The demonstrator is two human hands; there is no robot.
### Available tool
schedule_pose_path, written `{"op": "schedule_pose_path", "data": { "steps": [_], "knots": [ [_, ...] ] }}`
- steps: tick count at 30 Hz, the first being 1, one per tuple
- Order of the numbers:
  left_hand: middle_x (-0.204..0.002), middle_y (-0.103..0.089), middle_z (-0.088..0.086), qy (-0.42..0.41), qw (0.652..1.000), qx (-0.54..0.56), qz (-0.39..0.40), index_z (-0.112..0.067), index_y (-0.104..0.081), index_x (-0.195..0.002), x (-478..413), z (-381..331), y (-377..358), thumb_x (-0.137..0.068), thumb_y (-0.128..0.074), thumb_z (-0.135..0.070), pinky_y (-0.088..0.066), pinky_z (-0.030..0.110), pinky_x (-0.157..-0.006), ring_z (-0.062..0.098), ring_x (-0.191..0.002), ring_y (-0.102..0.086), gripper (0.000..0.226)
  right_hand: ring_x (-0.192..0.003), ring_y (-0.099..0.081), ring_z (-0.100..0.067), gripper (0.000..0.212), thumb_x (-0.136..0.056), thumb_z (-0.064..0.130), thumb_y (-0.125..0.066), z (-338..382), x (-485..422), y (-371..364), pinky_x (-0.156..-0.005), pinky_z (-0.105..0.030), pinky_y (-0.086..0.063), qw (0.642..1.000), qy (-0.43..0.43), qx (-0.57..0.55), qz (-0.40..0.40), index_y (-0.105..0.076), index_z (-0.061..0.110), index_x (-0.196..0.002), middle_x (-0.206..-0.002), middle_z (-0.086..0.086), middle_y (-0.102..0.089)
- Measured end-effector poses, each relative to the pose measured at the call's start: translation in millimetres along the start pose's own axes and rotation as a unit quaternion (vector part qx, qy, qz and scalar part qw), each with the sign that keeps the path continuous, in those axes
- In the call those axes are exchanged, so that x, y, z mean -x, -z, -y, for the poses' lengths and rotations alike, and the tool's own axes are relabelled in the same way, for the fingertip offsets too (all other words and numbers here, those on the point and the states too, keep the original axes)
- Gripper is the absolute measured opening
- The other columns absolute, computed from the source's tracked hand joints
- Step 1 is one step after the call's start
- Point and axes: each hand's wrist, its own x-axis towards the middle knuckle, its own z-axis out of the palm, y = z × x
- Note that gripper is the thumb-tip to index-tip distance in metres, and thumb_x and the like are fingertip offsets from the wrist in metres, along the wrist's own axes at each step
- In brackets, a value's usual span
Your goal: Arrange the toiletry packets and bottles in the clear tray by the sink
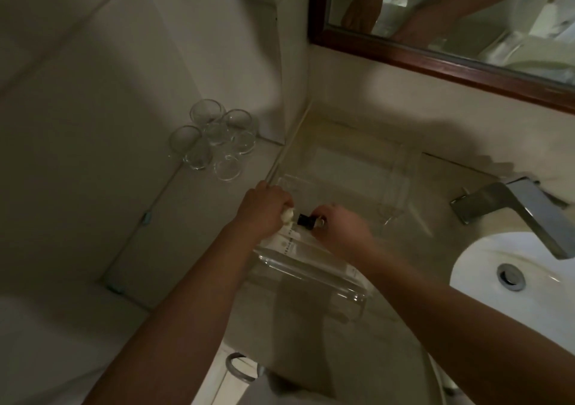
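Dim bathroom desk: my left hand (264, 210) is clamping white packets (287, 215), right hand (339, 227) pinching a black-capped bottle (306, 219) over the clear tray (351, 292); I should lower both gently.

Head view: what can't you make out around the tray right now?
- Bottle: only its dark cap shows; both hands cover the rest.
- Left hand and right hand: grip hidden by the knuckles.
- Packets: print too small, dim.
- Tray: clear walls fade into the counter.
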Motion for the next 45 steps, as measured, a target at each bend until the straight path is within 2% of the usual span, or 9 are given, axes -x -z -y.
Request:
{"op": "schedule_pose_path", "data": {
  "steps": [6,13,16,18,22,30,37,41,45],
  "knots": [
    [-0.113,-0.060,0.001,-0.004,0.999,0.012,-0.034,-0.026,-0.060,-0.113,-6,1,8,-0.076,-0.067,-0.017,-0.038,0.038,-0.084,0.025,-0.110,-0.045,0.038,-0.086,-0.060,-0.021,0.024,-0.087,0.033,-0.060,-3,-1,2,-0.070,-0.035,-0.052,1.000,-0.004,-0.004,0.001,-0.062,0.030,-0.110,-0.101,-0.002,-0.064],
    [-0.113,-0.061,-0.001,-0.016,0.999,0.012,-0.048,-0.026,-0.061,-0.111,-14,-5,6,-0.079,-0.065,-0.023,-0.037,0.038,-0.084,0.025,-0.108,-0.046,0.033,-0.087,-0.061,-0.023,0.027,-0.084,0.027,-0.059,-9,8,6,-0.062,-0.029,-0.040,0.999,-0.022,-0.032,-0.022,-0.063,0.031,-0.111,-0.103,-0.002,-0.065],
    [-0.105,-0.065,0.000,0.020,0.990,0.034,-0.136,-0.026,-0.064,-0.106,-10,5,6,-0.079,-0.063,-0.024,-0.044,0.038,-0.080,0.025,-0.098,-0.049,0.027,-0.084,-0.058,-0.018,0.025,-0.084,0.026,-0.060,-15,15,10,-0.061,-0.029,-0.040,0.997,-0.027,-0.057,-0.054,-0.065,0.030,-0.108,-0.101,0.001,-0.067],
    [-0.103,-0.065,0.001,0.025,0.983,0.026,-0.178,-0.025,-0.064,-0.106,-7,11,3,-0.073,-0.067,-0.019,-0.045,0.038,-0.076,0.026,-0.094,-0.050,0.034,-0.085,-0.055,-0.016,0.023,-0.086,0.029,-0.061,-18,21,12,-0.062,-0.028,-0.037,0.993,-0.026,-0.077,-0.086,-0.065,0.029,-0.109,-0.097,0.005,-0.066],
    [-0.102,-0.067,0.000,-0.004,0.989,-0.003,-0.149,-0.025,-0.064,-0.105,-13,1,-2,-0.074,-0.066,-0.019,-0.041,0.038,-0.076,0.026,-0.097,-0.050,0.032,-0.094,-0.055,-0.018,0.023,-0.089,0.035,-0.062,-18,22,12,-0.067,-0.030,-0.038,0.989,-0.026,-0.091,-0.113,-0.064,0.029,-0.111,-0.097,0.007,-0.066],
    [-0.101,-0.066,0.000,-0.013,0.986,-0.041,-0.162,-0.022,-0.065,-0.101,-26,3,-17,-0.071,-0.062,-0.018,-0.035,0.036,-0.072,0.028,-0.096,-0.048,0.031,-0.093,-0.058,-0.020,0.021,-0.084,0.030,-0.065,-11,14,15,-0.070,-0.035,-0.050,0.992,-0.012,-0.077,-0.100,-0.064,0.030,-0.105,-0.099,0.004,-0.069],
    [-0.108,-0.062,0.001,-0.007,0.983,-0.022,-0.185,-0.021,-0.065,-0.099,-24,3,-25,-0.063,-0.070,-0.015,-0.042,0.039,-0.072,0.029,-0.097,-0.049,0.037,-0.094,-0.055,-0.021,0.020,-0.085,0.031,-0.062,-7,8,12,-0.065,-0.031,-0.041,0.994,-0.004,-0.048,-0.095,-0.063,0.030,-0.105,-0.098,0.003,-0.069],
    [-0.106,-0.062,0.001,-0.015,0.981,-0.022,-0.191,-0.021,-0.063,-0.097,-25,6,-25,-0.062,-0.070,-0.015,-0.038,0.037,-0.071,0.029,-0.096,-0.049,0.037,-0.094,-0.056,-0.021,0.020,-0.085,0.033,-0.063,-9,7,11,-0.069,-0.033,-0.047,0.994,-0.008,-0.047,-0.101,-0.063,0.030,-0.105,-0.099,0.003,-0.068],
    [-0.108,-0.061,0.001,-0.023,0.982,-0.006,-0.190,-0.022,-0.065,-0.099,-25,6,-25,-0.064,-0.069,-0.016,-0.036,0.035,-0.073,0.029,-0.098,-0.048,0.035,-0.095,-0.054,-0.023,0.026,-0.083,0.038,-0.065,-17,9,10,-0.067,-0.031,-0.037,0.996,-0.015,-0.004,-0.091,-0.063,0.031,-0.107,-0.099,0.000,-0.067]
  ]
}}
